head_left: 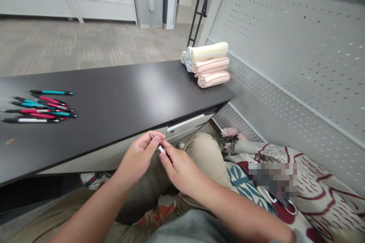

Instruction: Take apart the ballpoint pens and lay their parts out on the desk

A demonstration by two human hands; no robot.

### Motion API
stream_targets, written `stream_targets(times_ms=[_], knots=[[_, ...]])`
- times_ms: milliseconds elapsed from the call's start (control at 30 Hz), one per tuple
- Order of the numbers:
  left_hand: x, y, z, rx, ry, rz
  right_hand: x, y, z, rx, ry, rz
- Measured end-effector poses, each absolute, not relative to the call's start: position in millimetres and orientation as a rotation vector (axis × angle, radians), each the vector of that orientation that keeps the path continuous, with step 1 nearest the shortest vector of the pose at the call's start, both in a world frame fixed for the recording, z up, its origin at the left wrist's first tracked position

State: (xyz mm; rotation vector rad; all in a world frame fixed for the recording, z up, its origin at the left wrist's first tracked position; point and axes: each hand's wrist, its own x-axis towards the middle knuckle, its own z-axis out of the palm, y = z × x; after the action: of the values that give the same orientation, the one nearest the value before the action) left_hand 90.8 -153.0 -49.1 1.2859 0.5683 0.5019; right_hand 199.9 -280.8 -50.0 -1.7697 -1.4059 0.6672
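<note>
Below the front edge of the dark table (119, 98), both my hands meet over my lap. My left hand (139, 155) pinches one end of a small white pen (159, 147) with a grey tip. My right hand (178, 167) is closed on the pen's other end, fingers pressed together around it. Most of the pen is hidden between the fingers. Several pens (40, 108) with teal, red and white barrels lie in a loose group on the table's left side, well away from both hands.
Rolled towels (209, 64), cream and pink-striped, are stacked at the table's far right corner. A perforated grey panel (291, 57) stands on the right. A patterned cloth (299, 193) and pink flowers (230, 136) lie by my right leg. A drawer (188, 126) sits under the table.
</note>
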Motion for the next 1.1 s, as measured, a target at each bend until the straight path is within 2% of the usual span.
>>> stream_targets(times_ms=[167, 267, 400, 533, 667, 833, 1100], knots=[[96, -160, -51, 1.097, 0.625, 0.527, 214, -305, -45, -1.867, -1.442, 0.648], [95, -152, -51, 1.040, 0.680, 0.611, 258, -349, -50, -1.969, -1.494, 0.394], [90, -140, -53, 1.014, 0.699, 0.661, 359, -463, -82, -2.378, -1.518, 0.034], [87, -136, -55, 0.995, 0.720, 0.666, 437, -604, -128, -2.721, -1.460, -0.077], [93, -138, -55, 0.991, 0.715, 0.660, 448, -691, -170, -2.891, -1.425, -0.142], [101, -141, -55, 0.990, 0.711, 0.630, 433, -705, -195, -2.973, -1.358, -0.151], [98, -140, -57, 1.007, 0.714, 0.627, 424, -705, -192, -2.915, -1.376, -0.075]])
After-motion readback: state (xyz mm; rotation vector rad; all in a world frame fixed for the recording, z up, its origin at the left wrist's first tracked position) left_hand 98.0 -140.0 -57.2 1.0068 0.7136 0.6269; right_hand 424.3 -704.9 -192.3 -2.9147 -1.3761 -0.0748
